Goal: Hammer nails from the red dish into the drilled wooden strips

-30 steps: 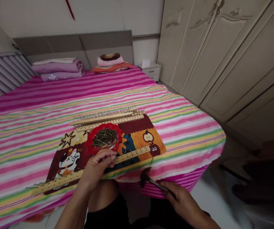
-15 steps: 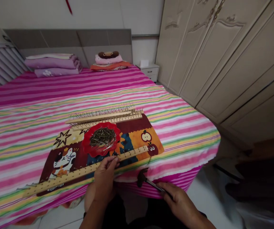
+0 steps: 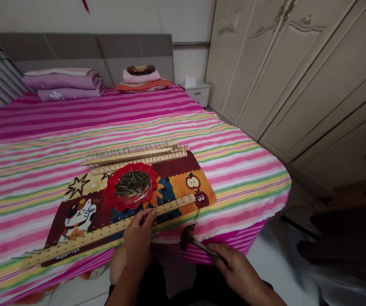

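My left hand (image 3: 138, 233) is pinched closed at the near wooden strip (image 3: 103, 231), its fingertips on a nail whose body is mostly hidden by the fingers. Nails stand in a row along that strip, and small dark holes show in it. In my right hand (image 3: 235, 270) is a claw hammer (image 3: 200, 245), gripped by the handle, its dark head low beside the bed edge, apart from the strip. Just beyond my left hand sits a red scalloped bowl (image 3: 110, 196) full of loose nails (image 3: 133, 182).
Behind the bowl lie more wooden strips (image 3: 128, 158) bristling with nails. A patterned mat (image 3: 170, 182) is under the bowl and strips, on a striped bed (image 3: 234, 170). Folded bedding (image 3: 65, 80) rests by the headboard. A wardrobe (image 3: 285, 76) stands at the right.
My left hand has come from the bowl's near rim down to the strip, fingertips now against it. The hammer stays low in my right hand. The view has shifted slightly.
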The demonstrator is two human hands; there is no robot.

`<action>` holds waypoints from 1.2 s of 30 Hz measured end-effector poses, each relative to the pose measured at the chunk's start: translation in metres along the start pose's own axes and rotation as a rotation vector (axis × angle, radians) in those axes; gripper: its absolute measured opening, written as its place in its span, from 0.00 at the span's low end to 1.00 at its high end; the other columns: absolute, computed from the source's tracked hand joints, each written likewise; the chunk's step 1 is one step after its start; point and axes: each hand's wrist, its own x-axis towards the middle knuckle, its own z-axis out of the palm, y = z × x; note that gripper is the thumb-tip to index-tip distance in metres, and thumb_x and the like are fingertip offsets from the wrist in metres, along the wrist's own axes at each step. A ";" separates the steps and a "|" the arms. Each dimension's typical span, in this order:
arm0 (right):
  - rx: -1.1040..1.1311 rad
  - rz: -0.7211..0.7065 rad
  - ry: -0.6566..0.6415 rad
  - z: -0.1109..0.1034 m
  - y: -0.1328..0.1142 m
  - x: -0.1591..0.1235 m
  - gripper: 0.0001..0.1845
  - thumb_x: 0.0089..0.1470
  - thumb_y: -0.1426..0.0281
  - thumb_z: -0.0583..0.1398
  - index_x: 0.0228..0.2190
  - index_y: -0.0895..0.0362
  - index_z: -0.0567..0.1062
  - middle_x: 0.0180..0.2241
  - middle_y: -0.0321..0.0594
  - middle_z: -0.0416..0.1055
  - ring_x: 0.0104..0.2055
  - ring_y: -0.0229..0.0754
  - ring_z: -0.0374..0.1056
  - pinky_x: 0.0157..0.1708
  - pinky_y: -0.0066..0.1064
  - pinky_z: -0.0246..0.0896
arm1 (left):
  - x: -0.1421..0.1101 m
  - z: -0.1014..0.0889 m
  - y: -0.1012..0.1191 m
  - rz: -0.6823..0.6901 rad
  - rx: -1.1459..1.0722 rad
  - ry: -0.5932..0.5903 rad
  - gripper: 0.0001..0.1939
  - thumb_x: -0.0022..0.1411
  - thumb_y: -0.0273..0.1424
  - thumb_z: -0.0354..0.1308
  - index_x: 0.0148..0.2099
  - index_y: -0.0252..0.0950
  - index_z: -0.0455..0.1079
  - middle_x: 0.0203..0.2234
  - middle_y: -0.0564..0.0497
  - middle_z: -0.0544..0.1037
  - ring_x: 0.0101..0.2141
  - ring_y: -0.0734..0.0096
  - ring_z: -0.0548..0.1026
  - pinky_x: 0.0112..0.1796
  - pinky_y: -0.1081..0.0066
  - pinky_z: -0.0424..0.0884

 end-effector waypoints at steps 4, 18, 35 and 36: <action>0.002 -0.001 0.004 0.000 0.000 0.000 0.21 0.53 0.78 0.53 0.45 0.54 0.77 0.42 0.43 0.78 0.43 0.45 0.73 0.44 0.33 0.67 | 0.000 -0.001 -0.002 -0.003 0.036 -0.015 0.17 0.49 0.43 0.58 0.37 0.37 0.73 0.29 0.52 0.79 0.31 0.68 0.77 0.34 0.71 0.73; 0.117 -0.052 0.139 -0.010 -0.018 -0.010 0.16 0.58 0.73 0.54 0.46 0.53 0.75 0.41 0.41 0.78 0.44 0.42 0.74 0.43 0.27 0.69 | -0.001 0.002 -0.014 0.404 0.339 0.011 0.12 0.56 0.40 0.52 0.35 0.40 0.73 0.32 0.49 0.78 0.38 0.64 0.75 0.44 0.67 0.69; -0.292 -0.467 0.356 -0.022 -0.096 0.039 0.23 0.61 0.77 0.49 0.56 0.56 0.66 0.36 0.47 0.71 0.35 0.44 0.72 0.31 0.32 0.72 | 0.002 0.008 -0.025 0.646 0.342 0.041 0.09 0.60 0.32 0.51 0.35 0.37 0.73 0.31 0.49 0.78 0.35 0.68 0.76 0.39 0.71 0.71; -0.293 -0.479 0.367 -0.021 -0.096 0.040 0.23 0.61 0.77 0.49 0.56 0.56 0.66 0.36 0.47 0.71 0.36 0.44 0.72 0.32 0.33 0.72 | 0.002 0.009 -0.026 0.670 0.347 0.050 0.09 0.61 0.33 0.51 0.35 0.37 0.73 0.31 0.49 0.78 0.34 0.69 0.76 0.38 0.71 0.71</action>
